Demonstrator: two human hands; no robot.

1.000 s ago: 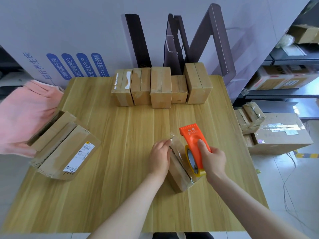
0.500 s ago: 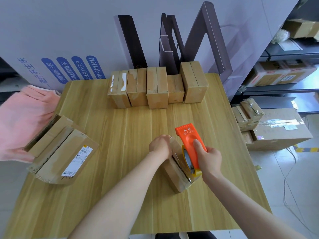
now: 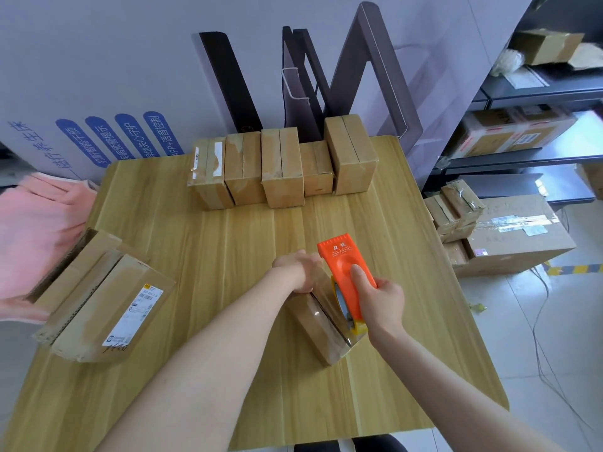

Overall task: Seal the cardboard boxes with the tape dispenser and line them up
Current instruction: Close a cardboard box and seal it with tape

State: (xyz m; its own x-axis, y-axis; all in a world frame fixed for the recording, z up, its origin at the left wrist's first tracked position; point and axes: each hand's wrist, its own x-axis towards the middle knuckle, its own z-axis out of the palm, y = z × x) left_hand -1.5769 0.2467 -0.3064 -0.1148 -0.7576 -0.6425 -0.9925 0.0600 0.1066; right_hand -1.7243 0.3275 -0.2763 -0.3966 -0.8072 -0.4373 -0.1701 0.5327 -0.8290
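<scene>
**Supervisor:** Report hand states.

**Operator:** My left hand (image 3: 298, 270) now curls over the far end of the box (image 3: 321, 331). A second ago its fingertips only pinched the tape end there. My right hand (image 3: 380, 296) grips the tape dispenser (image 3: 346, 275), which is riding the box top near the table's middle.

**Supervisor:** Consequence?

**Operator:** The tape looks anchored, so I judge the strip can be drawn. The row of boxes (image 3: 282, 168) waits at the rear.

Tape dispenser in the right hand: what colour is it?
Bright orange tape dispenser, yellow at its rear; head view.
</scene>
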